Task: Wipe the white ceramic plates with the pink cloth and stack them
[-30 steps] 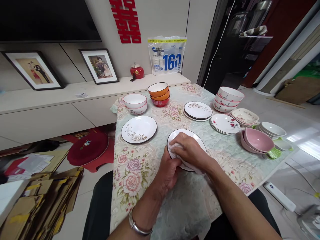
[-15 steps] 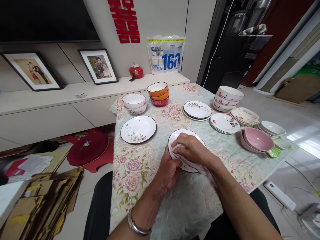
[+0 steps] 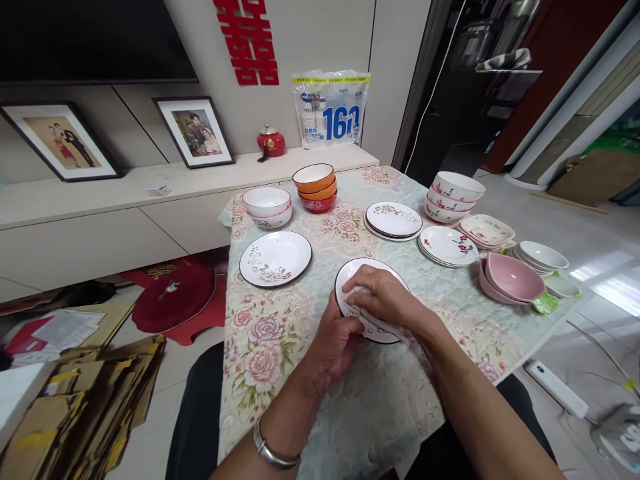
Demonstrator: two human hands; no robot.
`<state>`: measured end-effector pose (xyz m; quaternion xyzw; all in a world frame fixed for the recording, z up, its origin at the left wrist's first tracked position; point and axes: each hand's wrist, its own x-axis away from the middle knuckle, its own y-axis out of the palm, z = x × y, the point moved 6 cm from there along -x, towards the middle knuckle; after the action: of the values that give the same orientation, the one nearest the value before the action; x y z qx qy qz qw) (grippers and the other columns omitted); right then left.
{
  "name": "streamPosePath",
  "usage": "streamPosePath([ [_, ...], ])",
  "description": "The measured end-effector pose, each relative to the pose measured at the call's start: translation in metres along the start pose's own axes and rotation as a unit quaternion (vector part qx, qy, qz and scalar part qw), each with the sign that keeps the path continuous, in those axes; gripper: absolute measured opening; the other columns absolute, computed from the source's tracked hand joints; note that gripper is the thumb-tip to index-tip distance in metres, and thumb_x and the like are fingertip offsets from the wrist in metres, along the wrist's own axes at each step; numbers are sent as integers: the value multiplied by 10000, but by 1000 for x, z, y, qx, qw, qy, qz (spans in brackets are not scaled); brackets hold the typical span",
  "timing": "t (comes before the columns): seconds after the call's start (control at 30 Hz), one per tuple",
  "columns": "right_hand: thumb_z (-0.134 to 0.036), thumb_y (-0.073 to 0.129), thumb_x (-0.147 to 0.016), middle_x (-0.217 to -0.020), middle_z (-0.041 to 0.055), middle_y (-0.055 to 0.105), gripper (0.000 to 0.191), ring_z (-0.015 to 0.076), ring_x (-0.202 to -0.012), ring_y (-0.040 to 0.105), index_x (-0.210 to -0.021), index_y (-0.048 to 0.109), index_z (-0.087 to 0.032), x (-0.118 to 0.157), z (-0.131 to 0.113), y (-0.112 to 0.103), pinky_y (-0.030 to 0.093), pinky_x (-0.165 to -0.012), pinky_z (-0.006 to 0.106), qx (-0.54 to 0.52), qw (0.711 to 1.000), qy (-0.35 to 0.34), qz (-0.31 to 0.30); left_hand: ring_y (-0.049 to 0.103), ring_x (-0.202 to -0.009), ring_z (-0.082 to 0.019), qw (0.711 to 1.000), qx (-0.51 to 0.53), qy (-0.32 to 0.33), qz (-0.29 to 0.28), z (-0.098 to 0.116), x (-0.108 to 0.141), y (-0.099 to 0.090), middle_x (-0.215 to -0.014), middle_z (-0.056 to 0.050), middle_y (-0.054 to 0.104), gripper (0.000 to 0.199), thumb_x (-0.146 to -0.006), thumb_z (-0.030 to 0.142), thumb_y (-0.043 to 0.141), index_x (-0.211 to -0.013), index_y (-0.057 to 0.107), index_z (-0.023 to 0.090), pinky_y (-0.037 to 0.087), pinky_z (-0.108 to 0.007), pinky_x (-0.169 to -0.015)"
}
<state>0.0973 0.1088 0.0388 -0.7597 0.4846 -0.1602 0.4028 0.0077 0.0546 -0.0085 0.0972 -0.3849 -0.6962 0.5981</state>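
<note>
A white plate (image 3: 356, 268) with a dark rim is in front of me, tilted a little over the cloth-covered table. My left hand (image 3: 336, 333) grips its near left edge, thumb on top. With bent fingers my right hand (image 3: 383, 297) presses a pale cloth (image 3: 356, 293) onto the plate's face; part of that cloth is hidden under the palm. To the left lies a dark-rimmed plate (image 3: 276, 257) with a brown flower pattern. Beyond my right hand sit similar stacked plates (image 3: 394, 219) and smaller plates with red flowers (image 3: 445, 243).
White bowls (image 3: 267, 200) and orange and red bowls (image 3: 315, 187) stand at the back left of the flowered tablecloth (image 3: 265, 360). At the right are flower-patterned bowls (image 3: 454, 193), square dishes (image 3: 487, 230), pink bowls (image 3: 515, 277) and small white bowls (image 3: 543, 255). A red stool (image 3: 173, 300) is left of the table.
Both hands, the plate and the cloth keep nearly the same place. The view has shifted very slightly; the dishes have not moved on the table.
</note>
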Motion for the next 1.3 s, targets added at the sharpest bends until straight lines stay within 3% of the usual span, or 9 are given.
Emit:
streamPosePath([
  [0.17,-139,633,-785,-920,-4,670,220,160,-844,619,-894,774,-268,14,8,-6,461,-788,260,-66,987,11,-148,621,-788,-215,995,84,-45,16,-2,-4,-2,-928,-57,698,515,-695,233,646,-1205,606,176,491,-332,-694],
  [0.33,-140,652,-761,-901,-10,679,199,173,-868,620,-858,769,-269,19,7,-10,464,-795,269,-68,983,16,-170,643,-971,-290,992,115,-53,-10,-2,-6,2,-1048,-117,722,479,-832,445,575,-1187,653,134,505,-395,-824],
  [0.5,-140,631,-795,-905,-11,668,180,154,-857,610,-886,742,-249,6,-9,6,445,-790,252,-79,993,-20,-89,645,-976,-277,992,116,-38,-15,-4,-6,3,-1007,-121,724,446,-882,469,540,-1122,678,119,503,-374,-834],
  [0.7,-235,560,-897,-1014,82,658,212,206,-955,598,-1039,713,-195,-2,19,-9,408,-851,302,81,989,100,80,635,-801,-165,994,98,2,49,-9,-6,-7,-974,-10,701,329,-831,310,668,-1144,591,247,516,-330,-782],
  [0.9,-177,545,-854,-922,99,678,158,223,-835,598,-909,693,-182,16,36,-34,357,-694,297,220,954,201,10,650,-811,-191,994,87,-12,63,-10,-7,-10,-951,-17,695,282,-848,330,646,-1104,564,247,531,-382,-798],
  [1.03,-184,596,-815,-883,46,674,102,175,-778,581,-850,689,-205,14,15,-19,349,-655,259,136,981,127,-58,648,-960,-253,994,103,-14,36,-11,-8,-8,-1039,-77,696,391,-847,446,642,-1145,573,204,515,-408,-851],
  [1.13,-163,590,-820,-922,44,659,139,169,-837,578,-895,702,-195,7,0,-9,376,-715,253,85,994,69,-26,629,-1040,-276,992,122,-27,24,-13,-10,-7,-1117,-118,686,418,-875,460,603,-1165,593,160,497,-401,-889],
  [1.2,-141,589,-818,-927,39,650,159,165,-852,577,-910,709,-192,6,-5,-4,386,-744,256,62,997,39,-22,629,-1041,-274,991,127,-33,23,-13,-10,-7,-1114,-125,686,402,-906,448,560,-1168,597,146,494,-395,-892],
  [1.3,-176,639,-815,-917,13,650,138,152,-832,584,-917,723,-219,6,-6,4,406,-740,246,-7,996,-11,-84,643,-989,-269,992,123,-34,19,-12,-9,-6,-1062,-121,692,407,-915,457,541,-1177,586,148,502,-398,-863],
])
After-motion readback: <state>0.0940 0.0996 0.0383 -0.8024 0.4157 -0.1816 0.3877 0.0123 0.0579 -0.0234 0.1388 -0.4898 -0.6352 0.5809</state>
